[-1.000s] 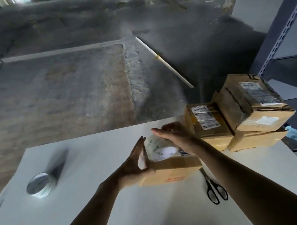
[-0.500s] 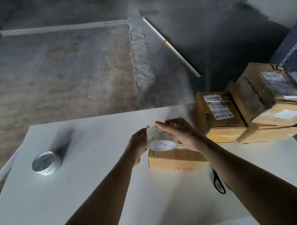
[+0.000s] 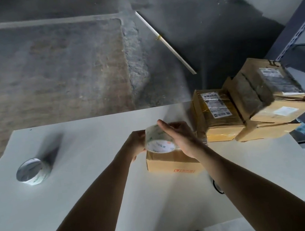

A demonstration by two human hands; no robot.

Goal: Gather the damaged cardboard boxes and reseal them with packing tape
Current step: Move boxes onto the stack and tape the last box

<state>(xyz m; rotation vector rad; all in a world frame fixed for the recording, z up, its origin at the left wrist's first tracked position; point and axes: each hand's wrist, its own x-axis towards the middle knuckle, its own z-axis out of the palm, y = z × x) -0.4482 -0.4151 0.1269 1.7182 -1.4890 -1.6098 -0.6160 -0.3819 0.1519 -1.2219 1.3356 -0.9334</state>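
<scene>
Frame centre: right hand [image 3: 180, 138] grips the clear packing-tape roll [image 3: 158, 143], fingers curled round it, over the small brown cardboard box [image 3: 169, 163] on the white counter [image 3: 79, 183]. Left hand [image 3: 136, 142] meets the roll's left rim, hold undetermined. Recommended: anchor the tape end beyond the seam.

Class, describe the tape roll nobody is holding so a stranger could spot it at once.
Start at the white table. Go to its left side, away from the cardboard boxes. The tape roll lies alone there, untouched, unlike the held roll.
</scene>
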